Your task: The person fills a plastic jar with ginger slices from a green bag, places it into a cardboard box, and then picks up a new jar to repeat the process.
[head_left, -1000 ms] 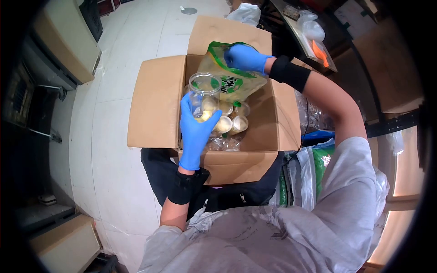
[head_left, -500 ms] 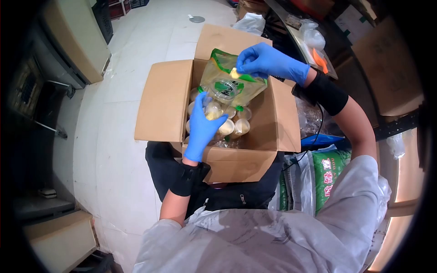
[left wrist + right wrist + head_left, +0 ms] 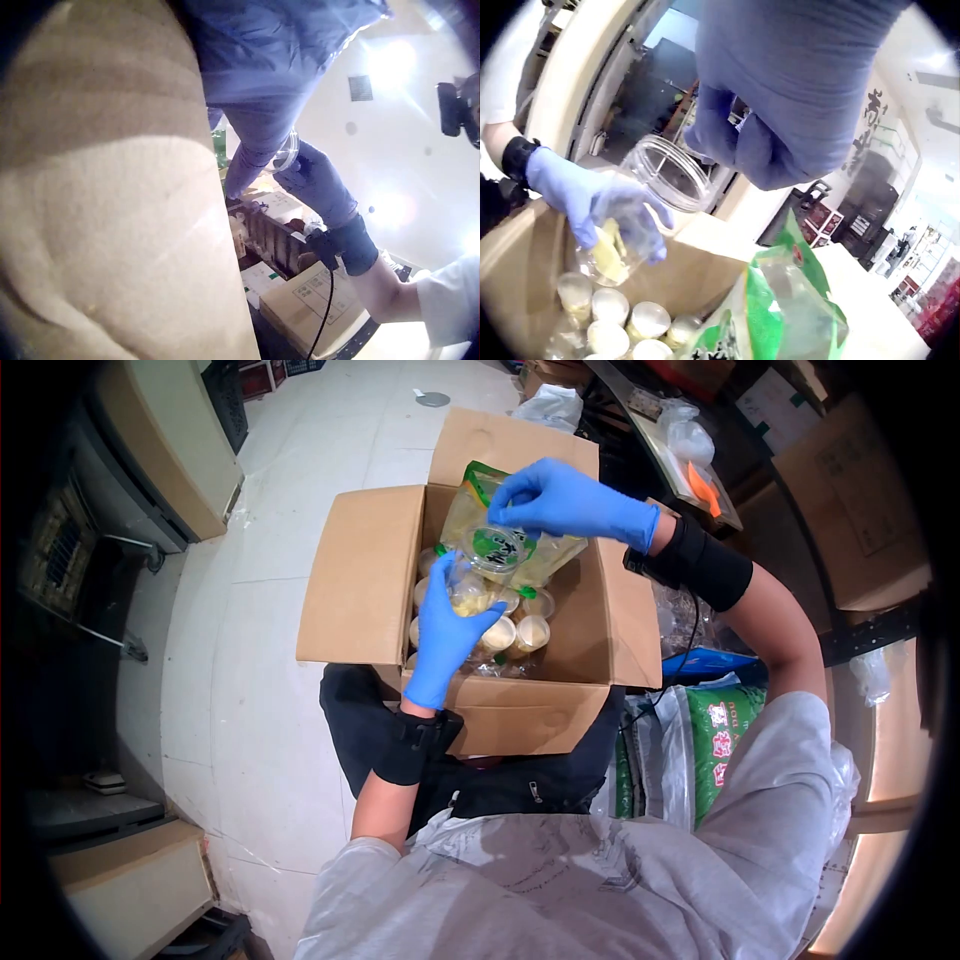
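Note:
My blue-gloved left hand (image 3: 443,645) grips a clear plastic jar (image 3: 470,588) over the box, its open mouth tilted up toward the right hand. Pale yellow pieces (image 3: 609,255) lie low in the jar. Close above the jar's mouth is my gloved right hand (image 3: 572,505), fingers bent and fingertips drawn together; I cannot tell whether they pinch anything. A clear and green printed bag (image 3: 769,311) stands open beneath that hand. Several lidded jars (image 3: 609,337) with pale contents sit in the cardboard box (image 3: 585,650) under the left hand.
The box's flaps (image 3: 360,580) spread outward on its sides. Right of it lie a green printed sack (image 3: 715,740) and clear plastic packs (image 3: 685,622). A bench (image 3: 655,445) at the back right holds an orange scoop-like thing (image 3: 703,490) and a plastic bag (image 3: 686,438).
My right hand came out of the bag with a yellow piece and moved left to the jar's mouth; the piece no longer shows at the fingertips. My left hand keeps the jar, now tilted.

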Motion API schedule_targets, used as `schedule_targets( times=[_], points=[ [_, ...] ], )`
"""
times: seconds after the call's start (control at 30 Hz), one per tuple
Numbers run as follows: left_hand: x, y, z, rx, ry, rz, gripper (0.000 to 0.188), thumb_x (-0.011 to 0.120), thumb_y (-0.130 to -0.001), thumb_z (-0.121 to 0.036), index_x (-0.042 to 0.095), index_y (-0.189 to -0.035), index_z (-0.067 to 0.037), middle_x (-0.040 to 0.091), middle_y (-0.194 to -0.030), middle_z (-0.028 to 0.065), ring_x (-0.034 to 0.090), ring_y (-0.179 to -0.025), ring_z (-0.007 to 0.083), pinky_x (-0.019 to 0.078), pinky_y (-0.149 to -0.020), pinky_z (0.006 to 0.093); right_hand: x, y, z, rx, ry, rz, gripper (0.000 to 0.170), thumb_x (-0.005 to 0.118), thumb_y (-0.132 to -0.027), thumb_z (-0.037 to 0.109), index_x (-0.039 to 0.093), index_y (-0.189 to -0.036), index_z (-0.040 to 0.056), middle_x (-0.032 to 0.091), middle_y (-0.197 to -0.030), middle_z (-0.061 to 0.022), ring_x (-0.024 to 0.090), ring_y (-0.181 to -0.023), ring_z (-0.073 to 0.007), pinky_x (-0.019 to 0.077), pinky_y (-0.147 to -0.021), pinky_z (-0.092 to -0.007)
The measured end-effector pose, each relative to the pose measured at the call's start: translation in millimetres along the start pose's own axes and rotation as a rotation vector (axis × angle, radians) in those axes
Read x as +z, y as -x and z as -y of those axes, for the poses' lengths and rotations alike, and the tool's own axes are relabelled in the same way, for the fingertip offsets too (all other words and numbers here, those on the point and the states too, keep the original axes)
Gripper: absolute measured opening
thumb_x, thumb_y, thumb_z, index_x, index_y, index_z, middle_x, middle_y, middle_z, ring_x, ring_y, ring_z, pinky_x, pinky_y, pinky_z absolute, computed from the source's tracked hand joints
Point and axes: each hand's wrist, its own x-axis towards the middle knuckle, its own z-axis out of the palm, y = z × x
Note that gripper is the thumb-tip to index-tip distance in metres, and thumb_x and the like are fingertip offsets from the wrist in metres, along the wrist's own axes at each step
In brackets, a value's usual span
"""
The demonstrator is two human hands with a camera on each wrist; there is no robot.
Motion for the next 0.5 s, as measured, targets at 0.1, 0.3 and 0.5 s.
schedule_targets(
  times=[0.1,0.3,0.5],
  points=[
    [0,1,-5,-0.025,0.023,-0.007,0.086,0.091,-0.070,-0.015,0.043,-0.140,-0.004,0.058,-0.132,0.0187,0.057,-0.123,0.0288,0.0474,-0.103,0.0400,-22,-28,-48,0.008,0.061,-0.061,0.018,0.070,-0.091,0.018,0.074,-0.100,0.0026,0.067,-0.074,-0.0023,0.061,-0.061,-0.0068,0.0476,-0.056,-0.0235],
    [0,3,-9,-0.006,0.030,0.003,0.085,0.090,-0.070,-0.014,0.043,-0.141,-0.004,0.056,-0.132,0.0155,0.057,-0.121,0.0269,0.0467,-0.104,0.0395,-15,-65,-123,-0.274,0.601,-0.057,0.030,0.052,-0.084,0.010,0.071,-0.105,0.0010,0.070,-0.098,-0.0232,0.065,-0.089,-0.0434,0.0523,-0.085,-0.0452],
    [2,12,-10,0.113,0.017,0.240,0.073,0.086,-0.070,-0.013,0.053,-0.135,-0.006,0.060,-0.129,0.0122,0.057,-0.124,0.0263,0.0458,-0.105,0.0388,6,-111,-152,-0.112,0.508,0.230,0.036,0.053,-0.095,0.021,0.066,-0.125,0.0040,0.065,-0.127,-0.0198,0.060,-0.116,-0.0325,0.0441,-0.102,-0.0390]
  ],
)
